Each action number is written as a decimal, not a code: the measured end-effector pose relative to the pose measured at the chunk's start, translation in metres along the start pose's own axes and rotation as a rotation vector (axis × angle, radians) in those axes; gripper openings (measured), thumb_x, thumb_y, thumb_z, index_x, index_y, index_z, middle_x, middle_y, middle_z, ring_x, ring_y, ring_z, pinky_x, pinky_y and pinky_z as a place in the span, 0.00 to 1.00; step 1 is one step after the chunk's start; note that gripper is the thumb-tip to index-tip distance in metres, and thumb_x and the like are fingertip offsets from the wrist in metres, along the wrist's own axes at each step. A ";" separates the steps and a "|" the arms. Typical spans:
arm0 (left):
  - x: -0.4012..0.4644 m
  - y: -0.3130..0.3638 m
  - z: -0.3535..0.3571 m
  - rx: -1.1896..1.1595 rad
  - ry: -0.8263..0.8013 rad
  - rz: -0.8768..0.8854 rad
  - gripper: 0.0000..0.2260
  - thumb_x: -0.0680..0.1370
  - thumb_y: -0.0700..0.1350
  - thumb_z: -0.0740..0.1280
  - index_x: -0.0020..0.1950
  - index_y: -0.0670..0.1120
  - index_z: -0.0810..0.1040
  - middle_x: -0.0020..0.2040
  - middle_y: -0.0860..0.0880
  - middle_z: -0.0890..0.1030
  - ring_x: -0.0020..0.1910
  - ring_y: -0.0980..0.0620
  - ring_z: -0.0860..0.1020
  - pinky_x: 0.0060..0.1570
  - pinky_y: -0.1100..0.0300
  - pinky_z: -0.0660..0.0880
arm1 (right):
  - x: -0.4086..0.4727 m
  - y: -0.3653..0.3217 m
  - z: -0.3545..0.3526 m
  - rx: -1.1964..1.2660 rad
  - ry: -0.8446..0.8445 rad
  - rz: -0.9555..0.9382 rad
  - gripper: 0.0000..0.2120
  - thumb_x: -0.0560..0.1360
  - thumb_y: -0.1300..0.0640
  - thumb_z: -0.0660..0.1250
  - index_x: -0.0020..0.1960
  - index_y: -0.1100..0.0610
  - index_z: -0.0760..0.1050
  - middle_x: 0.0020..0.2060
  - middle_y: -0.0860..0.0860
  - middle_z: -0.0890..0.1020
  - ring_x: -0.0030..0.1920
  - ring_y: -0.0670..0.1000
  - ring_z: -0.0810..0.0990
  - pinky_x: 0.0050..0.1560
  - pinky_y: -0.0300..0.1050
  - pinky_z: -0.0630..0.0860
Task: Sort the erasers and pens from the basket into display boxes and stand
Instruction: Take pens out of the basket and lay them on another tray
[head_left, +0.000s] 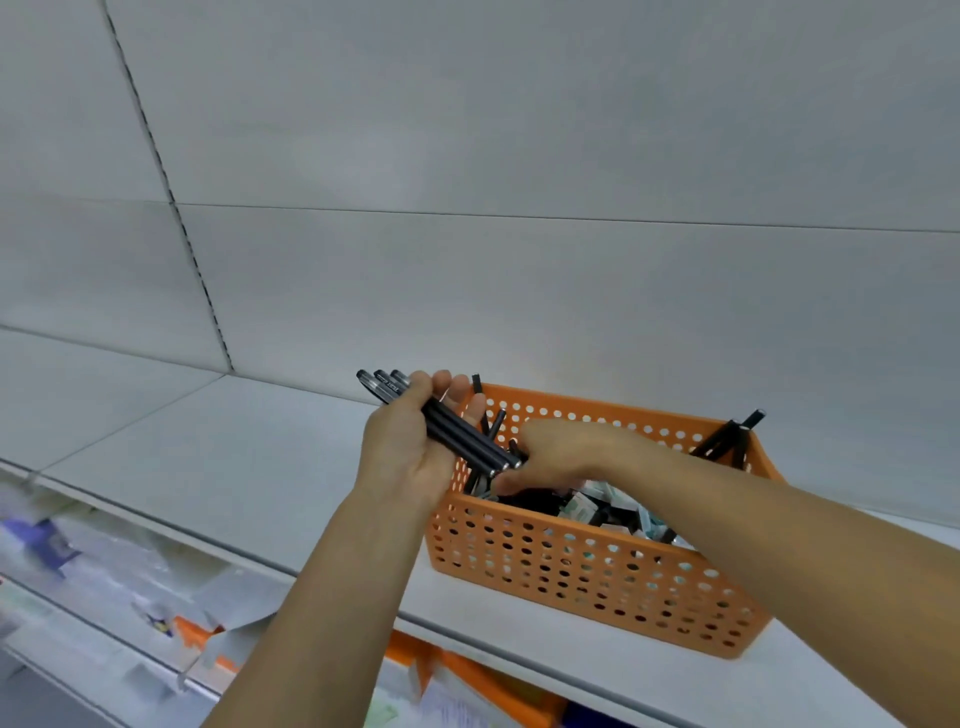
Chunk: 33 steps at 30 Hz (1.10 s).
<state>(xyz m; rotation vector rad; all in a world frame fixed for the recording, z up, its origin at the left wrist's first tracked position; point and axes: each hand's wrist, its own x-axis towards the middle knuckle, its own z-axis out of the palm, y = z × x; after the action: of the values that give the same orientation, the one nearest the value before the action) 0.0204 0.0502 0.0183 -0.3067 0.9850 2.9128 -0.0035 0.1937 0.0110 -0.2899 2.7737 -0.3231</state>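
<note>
- Pens: light, stiff, slick bundle; left hand wraps their middles.
- Right hand digs in basket at shelf front edge; its grip is hidden.
- Grab pens mid-barrel.

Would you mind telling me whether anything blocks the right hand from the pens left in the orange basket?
Nothing visible does: the right hand is already inside the basket, over its open top, among loose pens. The left hand holds its pen bundle just beside it.
</note>
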 end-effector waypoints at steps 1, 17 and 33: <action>0.000 0.000 -0.001 -0.012 -0.013 -0.006 0.07 0.82 0.40 0.61 0.47 0.39 0.75 0.39 0.45 0.79 0.39 0.50 0.82 0.46 0.50 0.80 | 0.003 0.000 0.005 -0.004 -0.026 0.001 0.16 0.74 0.41 0.69 0.41 0.53 0.72 0.33 0.48 0.75 0.33 0.47 0.74 0.32 0.39 0.69; -0.010 -0.007 -0.002 -0.091 -0.056 -0.107 0.05 0.81 0.40 0.63 0.54 0.39 0.74 0.45 0.44 0.78 0.36 0.52 0.80 0.41 0.54 0.82 | -0.052 0.033 -0.050 0.726 0.413 -0.134 0.07 0.77 0.61 0.67 0.54 0.60 0.74 0.42 0.59 0.81 0.32 0.51 0.80 0.31 0.42 0.79; -0.030 -0.042 0.048 -0.168 -0.160 -0.255 0.10 0.80 0.44 0.64 0.45 0.38 0.78 0.38 0.41 0.83 0.46 0.44 0.82 0.60 0.43 0.74 | -0.101 0.026 -0.009 0.601 0.774 -0.555 0.10 0.73 0.64 0.70 0.52 0.52 0.78 0.49 0.44 0.81 0.53 0.46 0.80 0.55 0.43 0.77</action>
<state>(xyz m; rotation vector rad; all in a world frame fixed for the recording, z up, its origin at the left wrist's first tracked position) 0.0460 0.1126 0.0368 -0.1861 0.6289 2.7388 0.0826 0.2437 0.0431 -0.9287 3.0289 -1.6681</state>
